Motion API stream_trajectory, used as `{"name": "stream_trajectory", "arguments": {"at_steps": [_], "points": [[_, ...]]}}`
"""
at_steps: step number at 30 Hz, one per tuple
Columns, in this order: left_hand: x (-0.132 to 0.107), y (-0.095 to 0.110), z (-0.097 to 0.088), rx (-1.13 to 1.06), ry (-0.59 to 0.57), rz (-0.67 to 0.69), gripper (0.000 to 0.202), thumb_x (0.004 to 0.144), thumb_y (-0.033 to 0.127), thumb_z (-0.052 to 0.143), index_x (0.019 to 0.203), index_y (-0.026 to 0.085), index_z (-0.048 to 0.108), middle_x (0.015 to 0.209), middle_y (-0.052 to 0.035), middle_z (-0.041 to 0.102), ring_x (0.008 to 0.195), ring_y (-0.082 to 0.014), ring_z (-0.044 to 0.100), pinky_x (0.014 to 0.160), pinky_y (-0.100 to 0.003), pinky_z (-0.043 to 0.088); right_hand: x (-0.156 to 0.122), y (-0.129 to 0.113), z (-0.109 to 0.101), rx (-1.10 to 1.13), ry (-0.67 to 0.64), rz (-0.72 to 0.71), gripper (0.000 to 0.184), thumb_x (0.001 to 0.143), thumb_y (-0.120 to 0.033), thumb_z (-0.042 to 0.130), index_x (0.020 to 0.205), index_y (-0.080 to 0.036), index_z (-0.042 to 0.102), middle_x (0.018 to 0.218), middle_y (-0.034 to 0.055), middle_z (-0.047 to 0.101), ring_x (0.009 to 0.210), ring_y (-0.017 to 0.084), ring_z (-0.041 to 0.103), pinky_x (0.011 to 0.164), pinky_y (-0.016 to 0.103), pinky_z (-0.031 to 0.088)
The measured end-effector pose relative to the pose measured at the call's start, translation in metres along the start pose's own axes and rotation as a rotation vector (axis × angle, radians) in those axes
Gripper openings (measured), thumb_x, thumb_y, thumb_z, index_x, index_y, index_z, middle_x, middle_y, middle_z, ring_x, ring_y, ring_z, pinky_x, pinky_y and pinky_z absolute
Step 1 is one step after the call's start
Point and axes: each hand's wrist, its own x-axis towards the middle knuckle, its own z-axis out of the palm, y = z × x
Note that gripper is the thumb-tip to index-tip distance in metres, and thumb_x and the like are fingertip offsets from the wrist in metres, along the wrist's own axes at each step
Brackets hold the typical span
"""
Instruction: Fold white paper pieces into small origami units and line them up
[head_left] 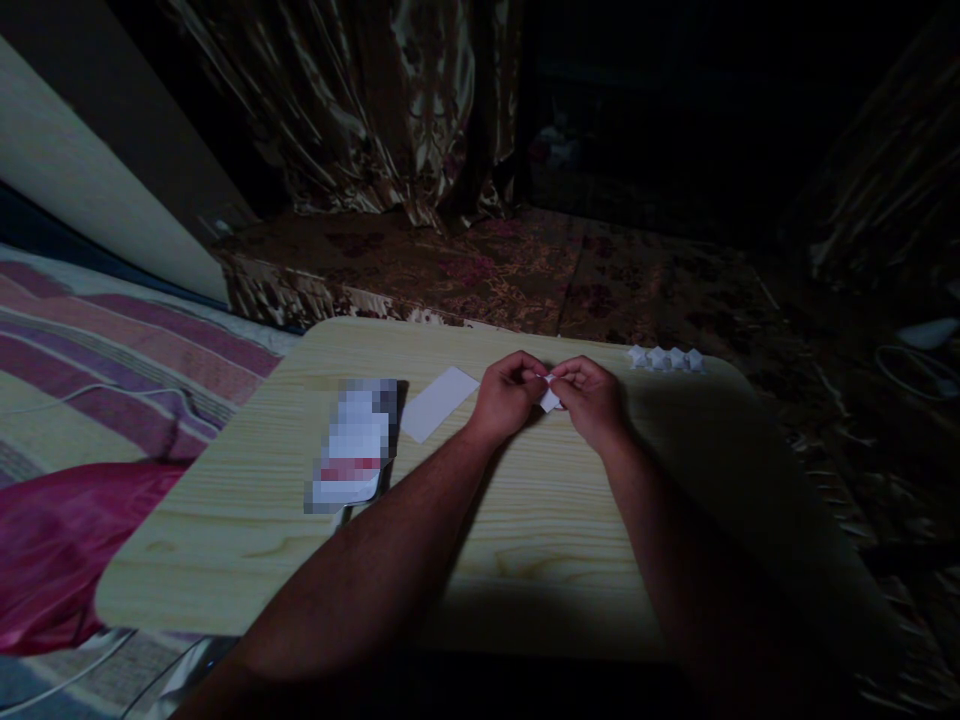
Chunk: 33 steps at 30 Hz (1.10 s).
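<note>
Between my fingertips is a small folded piece of white paper (550, 399), held over the wooden table (525, 540). My left hand (508, 396) pinches it from the left side, and my right hand (590, 400) pinches it from the right. Part of the paper is hidden behind my fingers and thumbs. Just left of my left hand lies a flat white paper sheet (440, 403). At the table's far right edge, several small folded white paper shapes (658, 358) stand in a row.
A blurred-out phone-like device (351, 440) with a cable lies on the table's left part. A striped bed cover (150, 360) and pink cloth (82, 550) are on the left. Patterned curtains (405, 110) hang behind. A white object with a cord (928, 333) sits far right.
</note>
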Motion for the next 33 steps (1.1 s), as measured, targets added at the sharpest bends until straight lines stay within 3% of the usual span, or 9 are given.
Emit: {"name": "stream_trajectory", "arguments": {"at_steps": [9, 33], "points": [[0.0022, 0.0031, -0.002, -0.075, 0.013, -0.037, 0.014, 0.064, 0.018, 0.068, 0.077, 0.016, 0.063, 0.058, 0.0035, 0.056, 0.049, -0.0074, 0.045, 0.049, -0.021, 0.035, 0.0009, 0.0039, -0.0041, 0.067, -0.039, 0.007, 0.017, 0.066, -0.022, 0.065, 0.082, -0.018, 0.064, 0.065, -0.0013, 0.065, 0.055, 0.011, 0.058, 0.05, 0.023, 0.048], [0.0005, 0.0067, -0.0011, -0.031, 0.021, -0.059, 0.01, 0.066, 0.02, 0.068, 0.074, 0.015, 0.065, 0.062, 0.0013, 0.06, 0.053, -0.0082, 0.049, 0.053, -0.021, 0.036, 0.0029, 0.0077, -0.0068, 0.095, -0.023, -0.05, 0.004, 0.068, -0.021, 0.066, 0.071, -0.019, 0.066, 0.06, -0.0022, 0.062, 0.054, 0.012, 0.056, 0.052, 0.025, 0.043]]}}
